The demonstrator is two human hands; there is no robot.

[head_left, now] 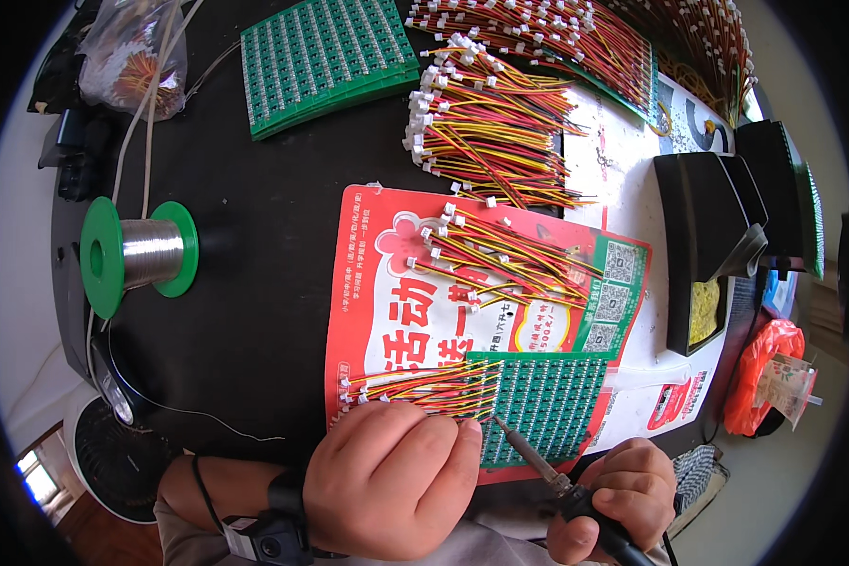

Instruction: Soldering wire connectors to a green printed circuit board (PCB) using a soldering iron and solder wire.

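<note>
My right hand point(627, 500) is wrapped round the dark handle of a soldering iron point(538, 455). The iron's tip rests at the left edge of a green circuit board panel point(552, 406), which carries many small repeated boards. Close by, my left hand point(396, 476) is closed, thumb and fingers pressed together beside that edge. What it pinches is hidden under the fingers. Just above it, a row of red, yellow and black wires point(429, 385) with white connectors runs to the panel's left side. Panel and wires lie on a red and white printed sheet point(349, 283).
Loose connector wires point(505, 259) lie on the sheet, with a thicker bundle point(491, 132) behind. Stacked green panels point(330, 61) sit at the back. A green solder wire spool point(151, 253) stands left. At right are a black holder with yellow sponge point(705, 311) and a red bag point(764, 373).
</note>
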